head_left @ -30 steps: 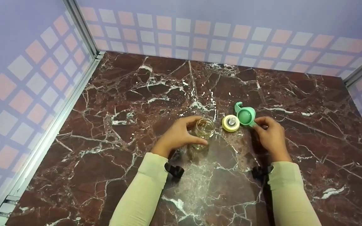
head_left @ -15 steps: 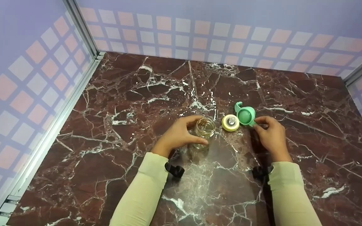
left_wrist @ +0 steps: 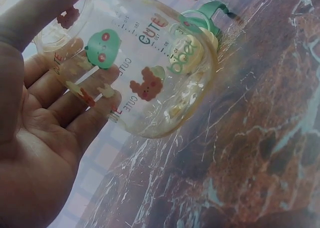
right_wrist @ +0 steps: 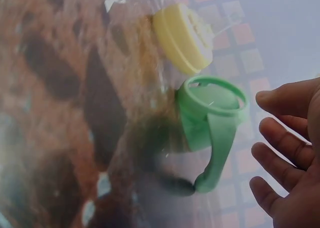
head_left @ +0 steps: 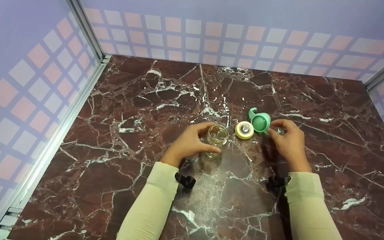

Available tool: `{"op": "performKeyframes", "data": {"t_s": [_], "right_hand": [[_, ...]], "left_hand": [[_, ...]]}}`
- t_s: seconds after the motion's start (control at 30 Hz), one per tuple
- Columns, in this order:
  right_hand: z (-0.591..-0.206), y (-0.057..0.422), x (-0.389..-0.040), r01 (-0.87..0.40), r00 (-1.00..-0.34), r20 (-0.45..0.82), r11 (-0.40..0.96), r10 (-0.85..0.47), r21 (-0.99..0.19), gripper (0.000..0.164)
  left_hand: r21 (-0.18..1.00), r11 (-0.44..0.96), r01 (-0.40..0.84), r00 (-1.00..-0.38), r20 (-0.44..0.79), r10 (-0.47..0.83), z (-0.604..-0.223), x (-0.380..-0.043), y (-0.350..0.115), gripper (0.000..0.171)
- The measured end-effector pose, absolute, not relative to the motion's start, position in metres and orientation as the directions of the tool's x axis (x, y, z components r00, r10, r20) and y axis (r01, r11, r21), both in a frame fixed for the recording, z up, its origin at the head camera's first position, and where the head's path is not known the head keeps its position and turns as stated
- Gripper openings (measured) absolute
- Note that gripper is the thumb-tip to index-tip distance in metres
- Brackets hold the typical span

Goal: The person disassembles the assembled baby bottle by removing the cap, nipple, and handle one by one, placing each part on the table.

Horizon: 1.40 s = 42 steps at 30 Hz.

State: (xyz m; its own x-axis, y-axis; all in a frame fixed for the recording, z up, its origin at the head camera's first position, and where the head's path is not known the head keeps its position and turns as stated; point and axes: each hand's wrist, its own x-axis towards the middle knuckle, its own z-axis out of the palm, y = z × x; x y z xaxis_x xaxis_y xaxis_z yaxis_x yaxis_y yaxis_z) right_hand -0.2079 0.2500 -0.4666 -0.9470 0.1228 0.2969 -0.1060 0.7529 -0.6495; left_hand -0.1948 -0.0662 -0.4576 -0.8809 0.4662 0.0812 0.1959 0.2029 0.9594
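A clear baby bottle [head_left: 218, 136] without its top stands upright on the table, printed with cartoon faces and a measuring scale in the left wrist view. My left hand [head_left: 189, 140] grips it from the left, thumb on the near side and fingers around the far side. To its right sits a yellow collar [head_left: 244, 130] with a clear teat on top. Touching close behind that is a green ring with two curved handles [head_left: 261, 122]. My right hand [head_left: 289, 140] is beside the green handle piece; in the right wrist view its fingers [right_wrist: 280, 133] are spread, apart from the ring.
The dark red marble table [head_left: 138, 206] carries white veins. Pale purple panels [head_left: 232, 43] with pink and white squares enclose the back and sides, joined by metal corner posts [head_left: 85, 30]. Black cameras [head_left: 185, 181] are strapped to both wrists.
The right thumb and finger have come off the green handle, and that hand has shifted slightly forward and right. Bottle, left hand and yellow collar look unmoved.
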Motion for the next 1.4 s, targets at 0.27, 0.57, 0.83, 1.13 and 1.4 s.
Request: {"op": "performKeyframes", "data": {"t_s": [0.27, 0.57, 0.83, 1.13, 1.4], "right_hand": [[-0.456, 0.242, -0.204, -0.136, -0.947, 0.303, 0.727, 0.103, -0.673, 0.024], [-0.446, 0.234, -0.198, -0.148, -0.96, 0.272, 0.704, 0.066, -0.694, 0.031], [-0.439, 0.229, -0.193, -0.182, -0.974, 0.228, 0.648, -0.013, -0.74, 0.038], [-0.432, 0.223, -0.188, -0.22, -0.976, 0.184, 0.568, -0.121, -0.793, 0.042], [-0.43, 0.217, -0.185, -0.254, -0.966, 0.194, 0.468, -0.173, -0.846, 0.045]], "left_hand": [[0.966, 0.173, 0.193, -0.881, 0.093, 0.463, -0.458, -0.195, -0.067, 0.078], [0.969, 0.184, 0.163, -0.895, 0.067, 0.441, -0.456, -0.194, -0.067, 0.078], [0.966, 0.187, 0.179, -0.901, 0.085, 0.425, -0.454, -0.193, -0.067, 0.081], [0.972, 0.158, 0.176, -0.897, 0.093, 0.432, -0.452, -0.193, -0.064, 0.08], [0.971, 0.152, 0.183, -0.896, 0.101, 0.433, -0.452, -0.193, -0.062, 0.078]]}}
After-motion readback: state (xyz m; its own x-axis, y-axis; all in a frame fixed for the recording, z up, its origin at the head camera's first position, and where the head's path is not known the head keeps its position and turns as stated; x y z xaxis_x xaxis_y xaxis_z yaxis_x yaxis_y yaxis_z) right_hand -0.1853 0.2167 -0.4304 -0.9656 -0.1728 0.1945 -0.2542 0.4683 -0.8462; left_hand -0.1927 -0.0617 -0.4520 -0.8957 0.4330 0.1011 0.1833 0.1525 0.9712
